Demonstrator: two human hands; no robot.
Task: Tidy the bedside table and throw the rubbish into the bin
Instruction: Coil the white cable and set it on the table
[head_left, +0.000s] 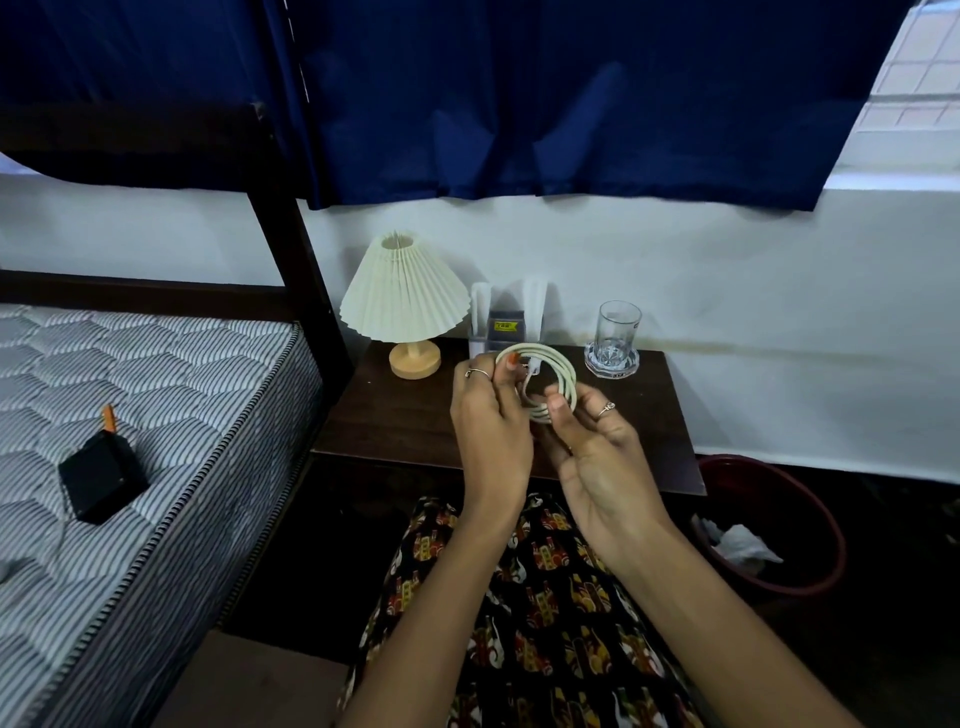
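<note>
A: Where is the cable (537, 382) kept?
B: Frame centre, above the bedside table (415, 415); coiled, pinched by the left hand (491, 415) and the right hand (592, 441), likely so the loops hold.
A: Rubbish?
B: Tissue is seen in the bin (826, 519), lower right.

Left grip (491, 415) and right grip (589, 441), both pinching

A small yellow label (504, 326) sits on the dark box (506, 328) behind the cable, but its words are too tiny to read.
</note>
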